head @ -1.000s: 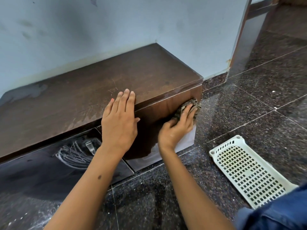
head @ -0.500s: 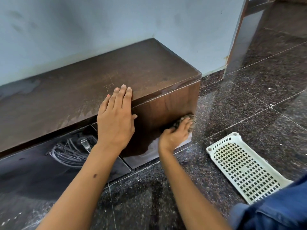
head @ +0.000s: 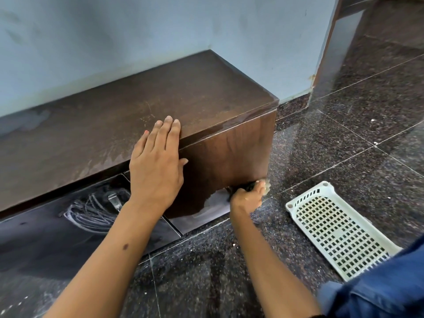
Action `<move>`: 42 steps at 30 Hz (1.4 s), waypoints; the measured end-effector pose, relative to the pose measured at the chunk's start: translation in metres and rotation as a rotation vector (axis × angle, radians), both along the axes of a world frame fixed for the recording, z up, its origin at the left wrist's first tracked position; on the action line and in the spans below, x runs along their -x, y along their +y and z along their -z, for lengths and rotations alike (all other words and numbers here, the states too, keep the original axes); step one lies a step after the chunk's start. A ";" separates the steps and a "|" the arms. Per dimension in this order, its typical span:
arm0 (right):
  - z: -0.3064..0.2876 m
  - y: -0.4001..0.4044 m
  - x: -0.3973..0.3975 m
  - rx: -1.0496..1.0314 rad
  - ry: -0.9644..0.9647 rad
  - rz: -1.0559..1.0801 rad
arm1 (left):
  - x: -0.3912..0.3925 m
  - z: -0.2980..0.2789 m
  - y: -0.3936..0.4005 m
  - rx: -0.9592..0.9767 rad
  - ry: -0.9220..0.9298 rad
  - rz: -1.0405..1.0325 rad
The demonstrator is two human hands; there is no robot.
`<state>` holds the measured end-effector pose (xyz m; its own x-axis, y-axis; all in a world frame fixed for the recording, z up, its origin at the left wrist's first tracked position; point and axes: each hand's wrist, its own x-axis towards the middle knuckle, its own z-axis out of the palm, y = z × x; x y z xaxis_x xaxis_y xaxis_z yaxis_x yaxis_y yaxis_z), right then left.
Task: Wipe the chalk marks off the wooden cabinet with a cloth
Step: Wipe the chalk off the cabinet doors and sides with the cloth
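My right hand (head: 246, 198) is closed around the cloth (head: 263, 187) at the low right corner of the cabinet (head: 229, 154) front; my left hand (head: 158, 164) lies flat and open on the top edge; the chalk scribble (head: 91, 210) left to wipe lies low and left along the long front, nearer my left hand; the cloth is blurred and mostly hidden by my fingers.

The left hand (head: 156, 171) lies flat on the wooden cabinet (head: 96, 138), its fingers (head: 168, 129) reaching over the top front edge. Below and right of those fingertips, the right hand (head: 246, 198) presses a cloth (head: 263, 187), blurred and perhaps bunched, low against the front panel. Chalk marks (head: 91, 210) scrawl left of the wrist. A white basket (head: 305, 193) lies right.
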<state>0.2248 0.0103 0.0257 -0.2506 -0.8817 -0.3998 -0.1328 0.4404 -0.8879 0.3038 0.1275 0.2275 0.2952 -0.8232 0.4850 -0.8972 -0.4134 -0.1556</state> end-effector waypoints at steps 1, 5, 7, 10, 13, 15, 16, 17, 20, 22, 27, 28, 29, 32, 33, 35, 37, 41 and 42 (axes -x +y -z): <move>-0.009 0.007 -0.004 0.104 0.025 0.016 | 0.000 0.000 0.000 0.004 0.000 0.000; -0.014 0.022 -0.013 0.293 0.049 0.075 | 0.000 0.001 0.000 0.024 0.003 0.004; -0.003 0.015 -0.008 0.273 0.074 0.061 | -0.001 0.001 0.001 0.026 0.000 0.008; 0.022 -0.009 0.009 -0.060 0.025 -0.007 | -0.002 0.001 0.000 0.026 -0.004 0.011; 0.035 -0.031 0.031 -0.353 -0.171 -0.051 | -0.002 0.000 0.000 0.027 0.001 0.014; 0.034 -0.035 0.030 -0.387 -0.213 -0.015 | -0.002 0.000 0.000 0.026 0.003 0.013; 0.030 -0.032 0.026 -0.342 -0.201 0.012 | -0.002 0.000 0.001 0.026 0.005 0.011; 0.025 -0.028 0.019 -0.255 -0.159 0.032 | -0.002 0.000 0.001 0.027 0.005 0.011; 0.002 0.004 -0.003 0.033 -0.038 0.026 | -0.002 0.000 0.001 0.029 0.006 0.011; -0.002 0.018 -0.008 0.069 -0.003 0.023 | -0.002 0.001 0.001 0.028 0.008 0.007; 0.037 -0.005 0.012 -0.258 -0.139 -0.051 | -0.001 0.000 0.000 0.023 0.000 0.007; 0.040 -0.010 0.017 -0.340 -0.223 -0.049 | -0.001 0.000 0.000 0.021 -0.001 0.008; 0.041 -0.012 0.019 -0.373 -0.267 -0.039 | -0.001 0.001 0.000 0.021 0.001 0.009; 0.024 -0.002 0.009 -0.251 -0.148 -0.006 | -0.001 0.001 0.000 0.025 0.000 0.010; 0.015 0.010 0.000 -0.147 -0.082 -0.008 | -0.001 0.001 0.000 0.027 -0.002 0.010; -0.008 0.045 -0.020 0.053 -0.015 -0.061 | -0.001 0.001 0.000 0.031 -0.004 0.006; -0.021 0.073 -0.034 0.190 -0.024 -0.056 | -0.001 0.001 0.000 0.035 -0.008 0.002; 0.011 0.062 -0.028 0.032 -0.050 -0.114 | -0.002 0.001 -0.001 0.028 -0.012 0.006; 0.019 0.052 -0.019 -0.122 -0.123 -0.124 | -0.002 0.001 -0.001 0.022 -0.012 0.003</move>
<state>0.2438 0.0624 0.0068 -0.0863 -0.8458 -0.5265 -0.0867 0.5329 -0.8417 0.3055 0.1264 0.2261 0.2869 -0.8130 0.5067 -0.8965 -0.4143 -0.1572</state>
